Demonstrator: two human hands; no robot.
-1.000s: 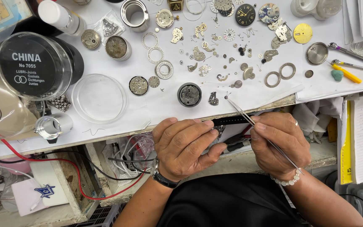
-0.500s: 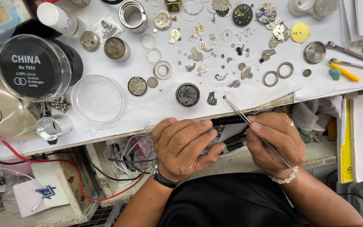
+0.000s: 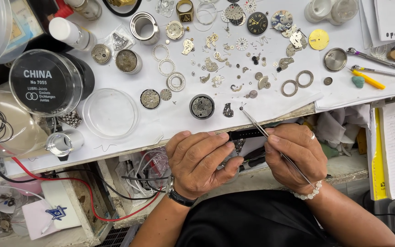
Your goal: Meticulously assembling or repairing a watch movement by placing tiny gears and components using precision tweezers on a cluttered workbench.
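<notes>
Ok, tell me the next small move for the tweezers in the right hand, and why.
Probably lower the tips the last bit onto the tiny part beside them and pinch. The right hand holds the tweezers slanted up over the white paper, tips right of the small dark plate. The left hand rests at the bench edge, steadying something I cannot make out.

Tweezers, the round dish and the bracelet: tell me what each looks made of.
Tweezers in the right hand: likely steel, thin and silvery with a bright glint. Dish: clear plastic or glass, since the paper shows through. Bracelet: pale glossy beads, possibly pearl or plastic.
</notes>
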